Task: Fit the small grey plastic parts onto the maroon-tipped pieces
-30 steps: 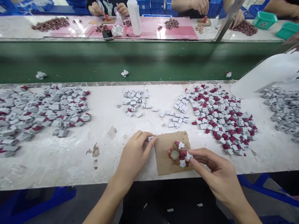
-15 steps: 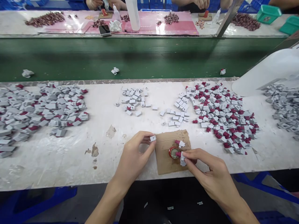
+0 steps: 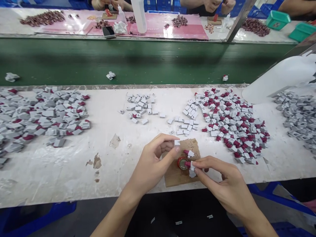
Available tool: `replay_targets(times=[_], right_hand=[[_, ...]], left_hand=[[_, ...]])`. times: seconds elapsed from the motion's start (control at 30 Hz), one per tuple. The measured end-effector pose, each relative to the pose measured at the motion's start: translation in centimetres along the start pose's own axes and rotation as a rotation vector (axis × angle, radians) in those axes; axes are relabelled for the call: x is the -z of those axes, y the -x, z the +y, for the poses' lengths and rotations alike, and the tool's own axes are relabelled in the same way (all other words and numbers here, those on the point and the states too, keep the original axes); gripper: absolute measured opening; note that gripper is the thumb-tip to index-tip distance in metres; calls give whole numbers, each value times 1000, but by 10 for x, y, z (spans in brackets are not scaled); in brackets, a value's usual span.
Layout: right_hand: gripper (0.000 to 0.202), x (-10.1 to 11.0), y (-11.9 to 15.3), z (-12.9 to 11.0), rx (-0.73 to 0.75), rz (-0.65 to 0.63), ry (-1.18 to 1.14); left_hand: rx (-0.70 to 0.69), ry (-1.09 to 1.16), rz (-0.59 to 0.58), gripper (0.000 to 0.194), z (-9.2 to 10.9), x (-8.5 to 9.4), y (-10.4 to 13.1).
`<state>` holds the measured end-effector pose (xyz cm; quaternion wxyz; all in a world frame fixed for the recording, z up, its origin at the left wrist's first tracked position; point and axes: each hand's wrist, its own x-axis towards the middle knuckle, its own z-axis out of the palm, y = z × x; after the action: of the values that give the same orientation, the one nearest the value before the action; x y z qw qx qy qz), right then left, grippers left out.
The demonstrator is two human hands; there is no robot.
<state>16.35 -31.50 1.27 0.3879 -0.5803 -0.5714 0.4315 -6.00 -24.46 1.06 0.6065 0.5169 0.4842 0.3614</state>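
Maroon-and-grey piece (image 3: 192, 166): held above the cardboard, maroon end over the rim of the bottle cap (image 3: 178, 162); whether it touches the contents cannot be told.
Right hand (image 3: 223, 176): thumb and forefinger pinch that piece by its grey end, presumably to leave the maroon end free and keep skin off the cap.
Left hand (image 3: 153, 164): thumb and forefinger pinch a grey block (image 3: 177, 143) at the far edge of the cardboard; it juts past the fingertips, likely to keep one face uncovered.
Red cap: hollow side up, seemingly serving as a small dish; contents pale, nature unclear.
Cardboard (image 3: 174, 180): beneath the cap, probably to spare the surface. More maroon-and-grey parts lie to the cap's right, one partly hidden by the right hand.
Loose blocks (image 3: 189, 125): just beyond the cardboard, perhaps for short reach.
Piles: mixed maroon-and-grey heap (image 3: 234, 121) to the right; broad mixed heap (image 3: 49, 115) well to the left; grey heap (image 3: 300, 115) at far right, beside a large white bottle (image 3: 278, 79).
Worktop (image 3: 118, 177): whitish, scuffed, with brown patches (image 3: 97, 161).
Green strip (image 3: 148, 62): runs behind, carrying three small clusters.
Room: opposite, co-workers' hands (image 3: 212, 5) above a second bench with a pink mat (image 3: 158, 32); blue crates behind.
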Motion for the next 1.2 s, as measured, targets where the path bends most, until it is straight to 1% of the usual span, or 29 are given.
replay_targets(times=[0.07,0.13,0.2,0.27,0.33,0.47,0.67,0.73,0.83,0.93,1.0,1.07,1.1,1.17,1.2], right_hand=[[9,4,-3,0,-32,95,-116],[10,7,-9,1,-59,209,-287],[9,10,-18,2,-76,263,-471],[7,11,-27,2,-85,235,-606],[7,10,-32,2,-96,189,-666],[7,8,-33,5,-116,171,-677],[10,7,-33,8,-165,180,-695],[10,8,-34,8,-172,189,-668],[10,11,-37,9,-146,190,-567],[9,15,-42,9,-136,118,-489],[8,18,-51,9,-134,73,-448],[10,21,-68,5,-119,40,-375],[13,23,-80,3,-105,19,-312],[18,29,-114,-5,-60,8,-92],[20,33,-135,-9,-34,44,62]], left_hand=[[45,97,-42,14,5,-4,-2],[70,174,-94,13,10,-10,-5],[71,229,-140,13,16,-16,-9],[60,273,-161,13,20,-23,-13],[53,307,-158,14,22,-30,-17],[86,317,-160,18,23,-36,-21],[98,298,-183,22,21,-34,-22],[91,291,-194,19,20,-34,-22],[73,269,-214,14,16,-32,-21],[38,228,-234,12,14,-28,-24],[17,191,-251,13,15,-24,-33],[-11,111,-273,14,17,-18,-49],[-37,36,-272,14,20,-14,-61],[-121,-186,-223,11,27,-5,-93],[-171,-309,-170,9,31,0,-112]])
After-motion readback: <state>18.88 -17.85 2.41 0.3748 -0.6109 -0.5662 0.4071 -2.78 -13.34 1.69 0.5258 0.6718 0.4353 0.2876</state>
